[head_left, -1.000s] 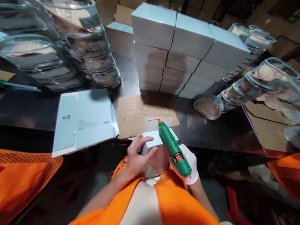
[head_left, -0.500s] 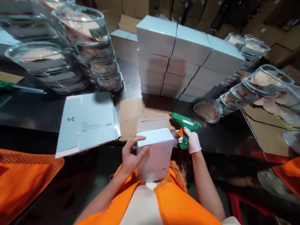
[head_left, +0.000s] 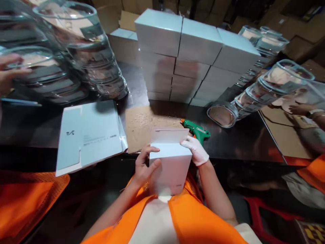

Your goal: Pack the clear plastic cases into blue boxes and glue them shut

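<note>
A white carton [head_left: 170,173] stands upright against my body at the table's front edge, one flap raised at its far side. Bare, my left hand [head_left: 146,166] grips the carton's left side, with a finger over its top edge and the thumb on its near face. My right hand [head_left: 195,150], in a white glove, is at the carton's right far corner, its fingers closed on the raised flap. Just beyond that hand a green glue gun [head_left: 196,130] with an orange nozzle lies on the table, its trigger partly hidden.
Flattened white cartons [head_left: 88,134] lie to the left. A cardboard sheet [head_left: 142,123] lies ahead, before a wall of stacked white boxes [head_left: 162,44]. Stacks of clear containers [head_left: 101,64] rise on both sides. A co-worker's hand [head_left: 11,69] touches the left stack; another person's arm [head_left: 312,113] is at right.
My right hand has let go of the glue gun, leaving it on the table, and moved left to the carton's flap. A co-worker's hand has come in at left.
</note>
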Tool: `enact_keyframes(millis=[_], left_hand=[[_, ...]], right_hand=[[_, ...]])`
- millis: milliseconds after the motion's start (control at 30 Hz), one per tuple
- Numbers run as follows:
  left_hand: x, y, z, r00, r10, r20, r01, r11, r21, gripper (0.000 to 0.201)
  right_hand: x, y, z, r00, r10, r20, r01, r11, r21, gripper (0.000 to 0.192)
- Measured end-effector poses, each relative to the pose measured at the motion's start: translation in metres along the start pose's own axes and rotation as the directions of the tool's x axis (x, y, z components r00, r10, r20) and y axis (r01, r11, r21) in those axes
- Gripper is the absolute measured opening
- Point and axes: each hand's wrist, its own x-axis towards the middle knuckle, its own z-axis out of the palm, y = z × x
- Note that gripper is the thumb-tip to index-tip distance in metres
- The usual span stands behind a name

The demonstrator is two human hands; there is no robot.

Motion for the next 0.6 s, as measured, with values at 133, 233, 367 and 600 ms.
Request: enact_keyframes(millis=[133, 233, 367, 600], left_hand=[[-0.007, -0.011, 0.002, 0.991, -0.123, -0.061, 0.112, 0.982, -0.152, 0.042], [-0.006, -0.018, 0.002, 0.991, -0.087, -0.103, 0.053, 0.953, -0.297, 0.053], [-0.002, -0.023, -0.002, 0.999, -0.046, -0.003, 0.043, 0.957, -0.287, 0.037], [-0.007, -0.017, 0.001, 0.997, -0.071, 0.023, 0.075, 0.964, -0.255, 0.042]], right_hand=[[0.000, 0.014, -0.009, 0.994, -0.112, 0.013, 0.112, 0.993, 0.040, 0.053], [-0.011, 0.017, -0.026, 0.918, -0.281, 0.279, 0.318, 0.943, -0.100, 0.074], [-0.025, 0.008, -0.029, 0.784, -0.437, 0.440, 0.589, 0.746, -0.309, 0.054], [-0.024, 0.011, -0.011, 0.627, -0.551, 0.550, 0.777, 0.496, -0.389, 0.022]])
